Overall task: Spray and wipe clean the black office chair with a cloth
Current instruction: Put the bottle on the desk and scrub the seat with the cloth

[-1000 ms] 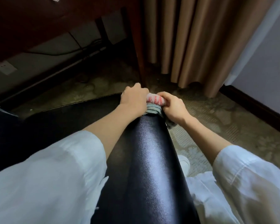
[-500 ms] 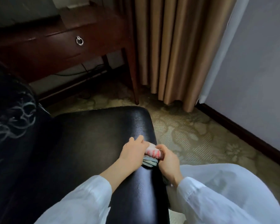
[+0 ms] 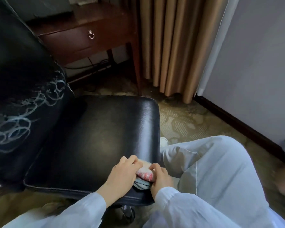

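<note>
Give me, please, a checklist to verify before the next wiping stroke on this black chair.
1. Grip on the cloth: left hand and right hand both curl round it. Ok.
2. Cloth in contact with the seat: it lies on the seat's edge, near the closest corner. Ok.
3. Backrest wiped: white spray trails lie on it, unwiped. Not ok.
4. Seat surface clean: it looks glossy, but the dim light hides any dirt. Cannot tell.
5. Spray bottle within reach: not in view. Cannot tell.
</note>
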The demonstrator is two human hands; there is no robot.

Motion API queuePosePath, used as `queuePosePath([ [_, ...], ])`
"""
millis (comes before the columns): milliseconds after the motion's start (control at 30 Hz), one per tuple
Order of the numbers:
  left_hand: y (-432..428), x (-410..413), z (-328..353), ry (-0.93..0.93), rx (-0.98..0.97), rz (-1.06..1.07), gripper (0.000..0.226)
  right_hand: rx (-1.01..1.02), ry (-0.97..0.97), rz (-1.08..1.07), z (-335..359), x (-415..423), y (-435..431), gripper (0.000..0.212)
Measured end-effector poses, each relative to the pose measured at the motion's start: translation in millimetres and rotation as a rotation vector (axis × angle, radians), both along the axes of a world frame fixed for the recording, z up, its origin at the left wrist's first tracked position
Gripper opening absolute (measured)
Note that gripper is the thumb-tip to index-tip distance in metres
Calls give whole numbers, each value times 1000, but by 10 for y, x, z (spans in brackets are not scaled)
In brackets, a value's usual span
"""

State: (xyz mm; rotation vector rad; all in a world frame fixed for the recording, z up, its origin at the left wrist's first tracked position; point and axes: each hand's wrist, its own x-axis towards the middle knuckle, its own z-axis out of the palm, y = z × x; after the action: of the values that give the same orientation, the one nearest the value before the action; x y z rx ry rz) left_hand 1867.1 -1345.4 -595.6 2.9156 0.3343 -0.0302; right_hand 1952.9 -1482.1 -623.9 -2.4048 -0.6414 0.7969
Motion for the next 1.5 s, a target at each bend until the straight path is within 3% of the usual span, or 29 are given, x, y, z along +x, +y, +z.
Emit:
queuePosePath([
  [133,-98,-243,-22,29,90,-71,46,3,50,-14,-95,-255,-96,50],
  [367,-89,-293,-18,40,163,-53,43,49,24,-66,-180,-352,-51,55],
  [533,-45,64,-62,5,208,-10,40,252,17,-256,-313,-101,46,59],
  [700,78,691,-70,18,257,12,40,323,-44,-365,-336,411,234,57],
  [867,305,1421,-40,67,251,55,28,456,-5,-306,-336,1119,463,52],
  [1200,1062,3002,-98,182,336,219,39,503,-43,-91,-644,2872,1402,51],
  [1500,1751,3357,-216,173,363,274,40,533,-15,3,-838,3240,2028,53],
])
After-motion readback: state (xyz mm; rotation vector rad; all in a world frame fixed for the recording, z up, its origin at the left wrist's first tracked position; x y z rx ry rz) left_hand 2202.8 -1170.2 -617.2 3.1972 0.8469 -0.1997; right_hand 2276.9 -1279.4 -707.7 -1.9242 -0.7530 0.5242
